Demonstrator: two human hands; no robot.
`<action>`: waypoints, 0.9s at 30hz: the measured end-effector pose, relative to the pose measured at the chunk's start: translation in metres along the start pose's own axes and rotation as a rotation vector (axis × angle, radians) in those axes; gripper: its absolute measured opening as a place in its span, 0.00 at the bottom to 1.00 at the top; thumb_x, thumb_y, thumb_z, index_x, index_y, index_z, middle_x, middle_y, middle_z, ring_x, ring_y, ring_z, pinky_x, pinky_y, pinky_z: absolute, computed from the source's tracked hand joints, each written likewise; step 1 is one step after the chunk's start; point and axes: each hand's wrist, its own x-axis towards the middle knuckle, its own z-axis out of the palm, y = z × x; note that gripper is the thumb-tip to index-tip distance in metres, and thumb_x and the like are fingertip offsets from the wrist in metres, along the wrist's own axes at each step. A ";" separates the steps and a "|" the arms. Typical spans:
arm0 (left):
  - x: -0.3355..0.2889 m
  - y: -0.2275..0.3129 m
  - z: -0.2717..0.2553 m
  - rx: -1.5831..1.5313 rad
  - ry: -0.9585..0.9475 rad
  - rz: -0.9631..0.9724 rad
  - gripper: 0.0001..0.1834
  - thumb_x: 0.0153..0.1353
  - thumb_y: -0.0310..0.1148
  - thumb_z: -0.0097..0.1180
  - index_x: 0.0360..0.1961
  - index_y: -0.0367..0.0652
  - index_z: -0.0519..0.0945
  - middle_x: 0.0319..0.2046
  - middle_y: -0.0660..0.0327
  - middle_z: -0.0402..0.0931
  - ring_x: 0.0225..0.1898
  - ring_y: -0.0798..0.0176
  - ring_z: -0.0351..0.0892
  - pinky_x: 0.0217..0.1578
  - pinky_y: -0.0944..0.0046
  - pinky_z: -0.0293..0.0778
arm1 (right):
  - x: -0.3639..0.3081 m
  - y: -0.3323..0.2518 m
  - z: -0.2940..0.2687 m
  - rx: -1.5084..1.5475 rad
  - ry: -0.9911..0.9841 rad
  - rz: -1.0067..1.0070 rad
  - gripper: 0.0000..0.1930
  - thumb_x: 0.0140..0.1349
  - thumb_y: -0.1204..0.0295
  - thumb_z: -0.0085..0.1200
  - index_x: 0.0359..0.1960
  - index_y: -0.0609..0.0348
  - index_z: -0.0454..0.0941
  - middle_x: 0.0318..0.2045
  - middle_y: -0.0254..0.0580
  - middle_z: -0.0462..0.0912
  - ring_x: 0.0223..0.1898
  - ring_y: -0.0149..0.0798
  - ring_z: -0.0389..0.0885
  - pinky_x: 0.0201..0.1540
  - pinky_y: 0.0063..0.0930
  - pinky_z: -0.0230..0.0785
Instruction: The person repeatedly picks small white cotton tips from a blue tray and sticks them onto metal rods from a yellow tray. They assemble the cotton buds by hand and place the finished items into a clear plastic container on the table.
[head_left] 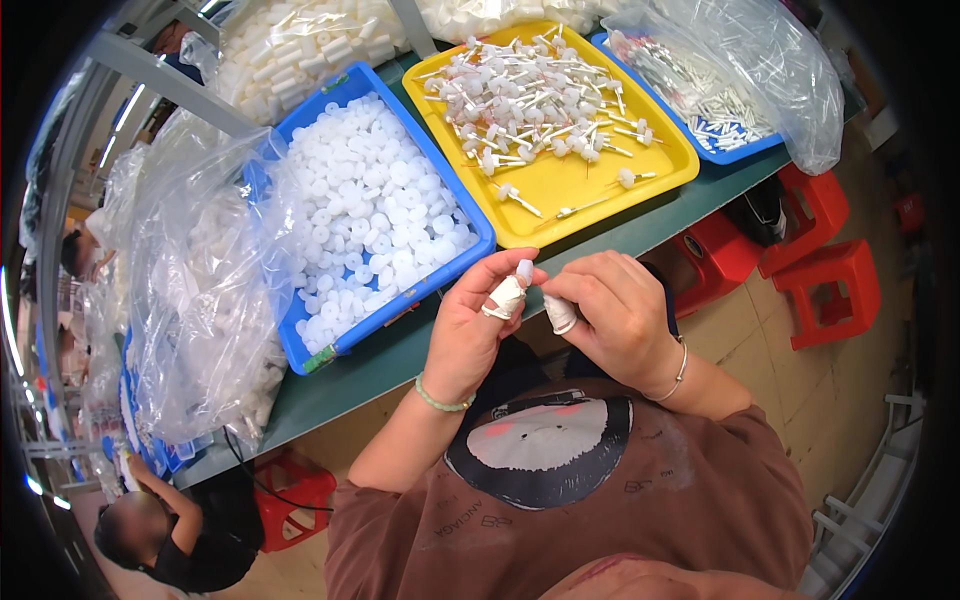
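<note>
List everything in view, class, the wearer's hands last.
Blue trays: at least two, blue, on bench
Discs: many, white, left blue tray
Yellow tray: one, yellow, between blue trays
Stemmed pieces: many, white, yellow tray
Tubes: many, whitish, right blue tray
Cylinders: many, cream, top
Bench: one, green, under trays
Bags: several, clear, either side
Stools: several, red, either side
Person: at least one, black clothing, lower left
Shirt: one, brown, bottom
Left hand: one, white wrap, centre
Right hand: one, white wrap, right of centre

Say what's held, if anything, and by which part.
Cannot be told: the left hand and right hand curl close together, hiding whatever they may hold.
</note>
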 end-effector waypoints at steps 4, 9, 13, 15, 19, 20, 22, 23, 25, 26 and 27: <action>-0.001 0.001 0.001 0.015 -0.001 -0.005 0.17 0.64 0.34 0.55 0.53 0.42 0.73 0.40 0.66 0.78 0.25 0.82 0.61 0.25 0.80 0.59 | 0.001 -0.001 -0.001 0.024 0.002 0.004 0.12 0.46 0.77 0.62 0.33 0.57 0.76 0.27 0.36 0.75 0.27 0.40 0.76 0.29 0.31 0.67; -0.001 -0.002 -0.007 0.034 -0.059 -0.022 0.18 0.63 0.34 0.55 0.54 0.42 0.73 0.41 0.67 0.78 0.29 0.82 0.66 0.28 0.80 0.61 | 0.002 0.003 0.002 0.125 0.020 0.089 0.12 0.46 0.77 0.62 0.33 0.56 0.75 0.26 0.38 0.75 0.27 0.41 0.76 0.29 0.32 0.68; -0.001 -0.002 -0.005 0.020 -0.057 -0.007 0.19 0.61 0.30 0.57 0.53 0.40 0.74 0.41 0.66 0.78 0.38 0.78 0.73 0.37 0.78 0.68 | 0.003 0.000 0.000 0.267 -0.059 0.227 0.11 0.48 0.77 0.61 0.33 0.58 0.74 0.26 0.40 0.74 0.27 0.41 0.76 0.28 0.31 0.68; -0.001 0.000 -0.002 0.020 -0.047 -0.017 0.19 0.60 0.28 0.58 0.53 0.38 0.74 0.42 0.65 0.78 0.41 0.75 0.75 0.42 0.75 0.70 | 0.007 -0.005 -0.004 0.364 -0.094 0.336 0.10 0.49 0.77 0.61 0.33 0.59 0.74 0.26 0.41 0.74 0.27 0.40 0.76 0.27 0.30 0.68; -0.002 -0.001 -0.001 0.037 -0.030 -0.012 0.19 0.58 0.27 0.59 0.52 0.37 0.75 0.42 0.64 0.78 0.42 0.73 0.75 0.45 0.73 0.71 | 0.007 -0.005 -0.003 0.454 -0.082 0.443 0.12 0.51 0.76 0.61 0.35 0.60 0.72 0.29 0.43 0.74 0.26 0.39 0.76 0.26 0.29 0.68; -0.002 -0.002 -0.001 0.045 -0.019 0.005 0.19 0.58 0.27 0.59 0.52 0.37 0.76 0.42 0.64 0.78 0.42 0.73 0.75 0.45 0.73 0.71 | 0.005 -0.001 0.000 0.453 -0.071 0.425 0.13 0.51 0.75 0.61 0.36 0.60 0.71 0.30 0.43 0.74 0.25 0.38 0.76 0.26 0.29 0.68; -0.002 0.000 -0.001 0.026 0.020 -0.042 0.19 0.59 0.28 0.59 0.52 0.38 0.76 0.41 0.66 0.78 0.38 0.76 0.74 0.38 0.77 0.69 | -0.001 0.004 -0.001 0.352 -0.142 0.371 0.13 0.51 0.75 0.61 0.37 0.60 0.71 0.30 0.43 0.74 0.25 0.40 0.76 0.26 0.30 0.68; -0.003 0.002 -0.002 0.027 0.021 -0.052 0.19 0.59 0.29 0.59 0.52 0.38 0.76 0.40 0.67 0.78 0.37 0.78 0.73 0.36 0.78 0.68 | -0.002 0.006 -0.001 0.301 -0.178 0.344 0.14 0.51 0.75 0.61 0.37 0.60 0.71 0.30 0.44 0.73 0.25 0.41 0.76 0.26 0.30 0.69; -0.003 0.002 -0.004 0.010 0.018 -0.058 0.18 0.59 0.30 0.59 0.51 0.39 0.77 0.39 0.68 0.78 0.35 0.79 0.72 0.32 0.79 0.65 | 0.000 0.004 0.000 0.229 -0.156 0.247 0.13 0.51 0.75 0.61 0.37 0.60 0.71 0.28 0.43 0.72 0.25 0.43 0.75 0.26 0.32 0.68; -0.003 0.000 -0.005 -0.008 0.015 -0.055 0.18 0.59 0.31 0.59 0.51 0.39 0.77 0.38 0.69 0.77 0.34 0.80 0.71 0.31 0.80 0.64 | 0.000 0.003 0.001 0.194 -0.145 0.199 0.12 0.51 0.76 0.60 0.37 0.60 0.71 0.27 0.43 0.72 0.25 0.45 0.75 0.26 0.33 0.68; -0.002 0.000 -0.006 -0.026 0.010 -0.051 0.18 0.59 0.31 0.59 0.51 0.40 0.78 0.38 0.70 0.77 0.33 0.81 0.70 0.30 0.80 0.62 | 0.000 0.004 0.002 0.156 -0.122 0.149 0.12 0.51 0.76 0.60 0.36 0.60 0.72 0.26 0.43 0.71 0.25 0.45 0.75 0.26 0.34 0.68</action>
